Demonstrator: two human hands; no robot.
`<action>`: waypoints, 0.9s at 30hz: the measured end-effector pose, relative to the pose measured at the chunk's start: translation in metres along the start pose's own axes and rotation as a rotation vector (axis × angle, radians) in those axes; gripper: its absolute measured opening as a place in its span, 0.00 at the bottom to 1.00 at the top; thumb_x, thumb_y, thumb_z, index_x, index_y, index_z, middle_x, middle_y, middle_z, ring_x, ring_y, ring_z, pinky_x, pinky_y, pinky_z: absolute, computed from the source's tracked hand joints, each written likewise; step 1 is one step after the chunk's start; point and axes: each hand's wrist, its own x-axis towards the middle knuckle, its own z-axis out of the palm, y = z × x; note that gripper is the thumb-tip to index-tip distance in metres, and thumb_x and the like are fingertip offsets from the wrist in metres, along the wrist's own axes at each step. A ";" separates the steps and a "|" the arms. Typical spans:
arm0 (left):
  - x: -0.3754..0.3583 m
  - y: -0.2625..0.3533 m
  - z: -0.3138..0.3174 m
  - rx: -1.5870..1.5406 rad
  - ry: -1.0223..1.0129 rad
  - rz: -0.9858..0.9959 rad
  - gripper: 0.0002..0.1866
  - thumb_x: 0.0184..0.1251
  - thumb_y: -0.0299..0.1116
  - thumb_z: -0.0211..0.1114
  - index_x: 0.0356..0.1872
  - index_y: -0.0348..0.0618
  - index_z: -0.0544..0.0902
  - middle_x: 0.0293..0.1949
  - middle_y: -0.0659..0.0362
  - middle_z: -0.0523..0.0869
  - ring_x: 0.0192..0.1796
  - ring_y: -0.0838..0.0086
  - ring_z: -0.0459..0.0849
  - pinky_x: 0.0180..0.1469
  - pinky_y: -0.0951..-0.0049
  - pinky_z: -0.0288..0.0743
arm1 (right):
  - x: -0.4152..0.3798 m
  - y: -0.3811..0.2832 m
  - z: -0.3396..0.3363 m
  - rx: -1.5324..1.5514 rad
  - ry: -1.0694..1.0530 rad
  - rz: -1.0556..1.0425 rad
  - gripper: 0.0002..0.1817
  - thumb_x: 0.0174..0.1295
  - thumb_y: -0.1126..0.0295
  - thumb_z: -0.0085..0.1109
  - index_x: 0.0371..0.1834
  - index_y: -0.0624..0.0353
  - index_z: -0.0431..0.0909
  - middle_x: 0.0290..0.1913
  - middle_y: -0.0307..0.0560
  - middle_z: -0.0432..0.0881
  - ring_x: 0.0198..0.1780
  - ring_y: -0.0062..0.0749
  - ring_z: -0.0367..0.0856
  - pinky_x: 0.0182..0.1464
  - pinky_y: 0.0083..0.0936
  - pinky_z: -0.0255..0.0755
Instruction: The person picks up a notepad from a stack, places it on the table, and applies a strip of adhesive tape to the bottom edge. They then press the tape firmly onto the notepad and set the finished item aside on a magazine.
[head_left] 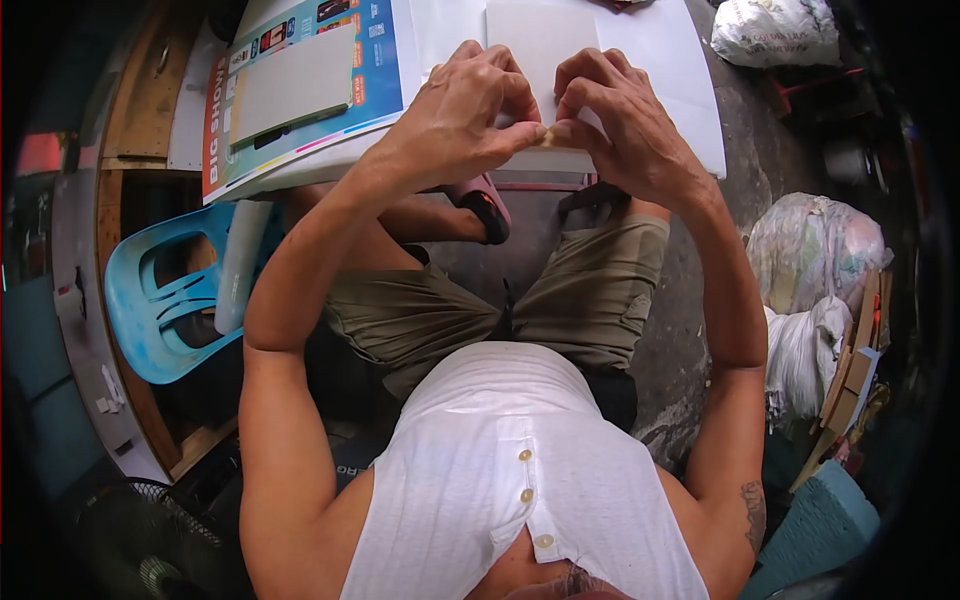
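Note:
Both my hands meet over the near edge of a pale rectangular board or pad [540, 27] lying on the white tabletop sheet [690, 100]. My left hand [470, 105] has its fingers curled, the thumb and a fingertip pinched at a small yellowish bit at the board's near edge. From the other side my right hand [625, 120] is curled too, its thumb tip almost touching the left one at the same spot. What exactly lies between the fingertips is too small to make out. Left of my hands, a stack of greyish boards [295, 85] rests on a colourful printed poster [385, 60].
A blue plastic chair [135, 300] holding a clear roll [243, 265] is at the left, beside a wooden frame [108, 230]. At the right are white sacks [775, 35], a filled plastic bag [815, 245] and wood pieces [850, 380]. A fan [150, 540] stands lower left.

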 end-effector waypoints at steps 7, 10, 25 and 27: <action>-0.004 0.000 0.005 0.020 0.046 0.044 0.09 0.64 0.35 0.72 0.33 0.38 0.87 0.41 0.56 0.81 0.48 0.62 0.75 0.54 0.62 0.73 | -0.004 -0.003 0.008 -0.117 0.028 -0.038 0.11 0.61 0.71 0.67 0.41 0.62 0.77 0.55 0.49 0.76 0.59 0.48 0.72 0.66 0.46 0.64; -0.005 0.000 0.006 0.031 0.052 0.034 0.08 0.64 0.33 0.71 0.33 0.38 0.86 0.42 0.55 0.81 0.49 0.62 0.76 0.55 0.62 0.74 | -0.004 -0.002 0.010 -0.127 0.039 -0.042 0.13 0.58 0.72 0.67 0.43 0.62 0.76 0.55 0.50 0.76 0.59 0.49 0.72 0.67 0.46 0.64; -0.038 0.018 0.018 0.173 0.424 0.312 0.25 0.57 0.12 0.61 0.57 0.41 0.78 0.59 0.46 0.82 0.60 0.53 0.85 0.62 0.57 0.83 | -0.034 0.033 -0.015 0.159 0.400 0.203 0.18 0.69 0.72 0.66 0.61 0.57 0.80 0.43 0.50 0.87 0.42 0.36 0.88 0.48 0.32 0.84; -0.041 0.029 0.042 0.149 0.369 0.424 0.24 0.59 0.15 0.64 0.58 0.40 0.78 0.60 0.45 0.82 0.63 0.53 0.84 0.65 0.58 0.82 | -0.044 0.013 -0.009 0.206 0.387 0.253 0.17 0.65 0.72 0.70 0.57 0.58 0.81 0.40 0.48 0.87 0.39 0.33 0.88 0.46 0.31 0.84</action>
